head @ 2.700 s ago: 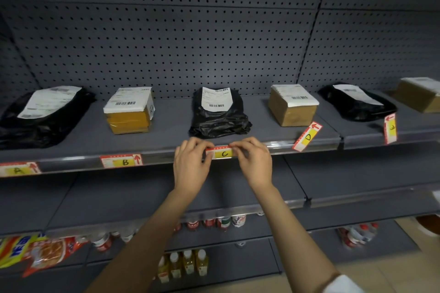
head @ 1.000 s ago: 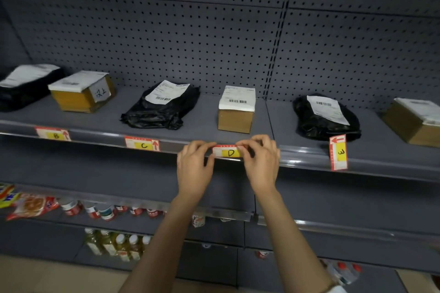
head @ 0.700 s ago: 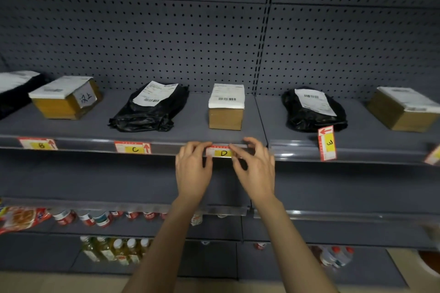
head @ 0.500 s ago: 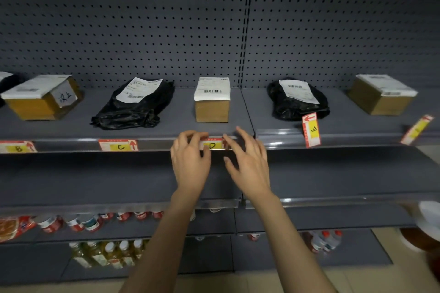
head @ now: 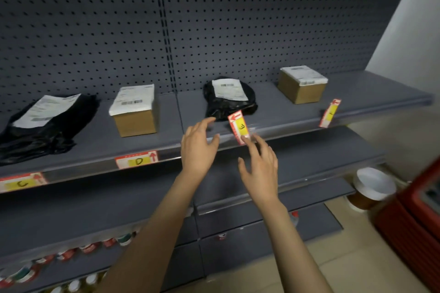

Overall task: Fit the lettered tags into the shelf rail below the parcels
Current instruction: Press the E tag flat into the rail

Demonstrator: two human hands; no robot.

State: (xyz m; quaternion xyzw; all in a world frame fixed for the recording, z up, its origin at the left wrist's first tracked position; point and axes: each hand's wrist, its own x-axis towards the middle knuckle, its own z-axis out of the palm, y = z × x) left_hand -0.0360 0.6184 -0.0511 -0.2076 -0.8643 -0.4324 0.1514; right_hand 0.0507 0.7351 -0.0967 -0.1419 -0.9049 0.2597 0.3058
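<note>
Parcels (head: pixel 135 112) on the top shelf (head: pixel 357 93), four in all: two black bags and two brown boxes, each with a white paper label too blurry to read. Far-left black bag (head: pixel 45 123) cut off by the picture edge. Tags in sight, four: tag C (head: pixel 22 182) and tag D (head: pixel 137 161) lying flat in the shelf rail (head: pixel 78 172), tag C partly cut off at the left edge; tag E (head: pixel 238 127) standing up on end and tilted at the rail below the middle black bag (head: pixel 229 97); one more tilted tag (head: pixel 330 113) past the right-hand box (head: pixel 302 87), letter too smeared to tell. Hands, two, both bare and empty. Left hand (head: pixel 198 147) just left of tag E, fingers spread apart, gripping nothing. Right hand (head: pixel 260 166) below tag E, fingers apart too, one fingertip touching the tag's lower end. Lower shelves half hidden by the arms, with bottle tops (head: pixel 90 248) blurry and hard to count. Tub (head: pixel 373 185) with a white lid on the floor at right, beside a red thing cut off by the edge.
</note>
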